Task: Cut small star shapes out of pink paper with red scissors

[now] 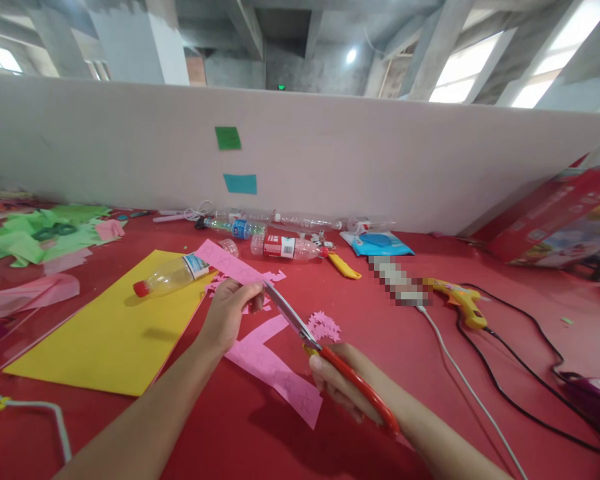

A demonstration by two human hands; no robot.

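My left hand (pixel 230 310) is closed on a strip of pink paper (pixel 227 261), which stretches up and to the left from the fingers. In my right hand (pixel 350 377) is a pair of scissors (pixel 300 323) with red handles, its blade tips touching the strip's right end beside my left fingertips. Below the hands lies a bent pink paper piece (pixel 280 370) with faint star outlines drawn on it. A small heap of pink cut-out stars (pixel 324 326) rests just beyond the scissors. Pink scraps (pixel 275 275) lie partly hidden behind my left hand.
On the red table (pixel 240 440), yellow card (pixel 110 333) lies left, under a plastic bottle (pixel 173 277). More bottles (pixel 285 247) line the white partition (pixel 330 160). A yellow cutter (pixel 344 266), blue packet (pixel 377 243) and yellow glue gun (pixel 463 300) with black cord are rightward. Green paper (pixel 50 230) is piled far left.
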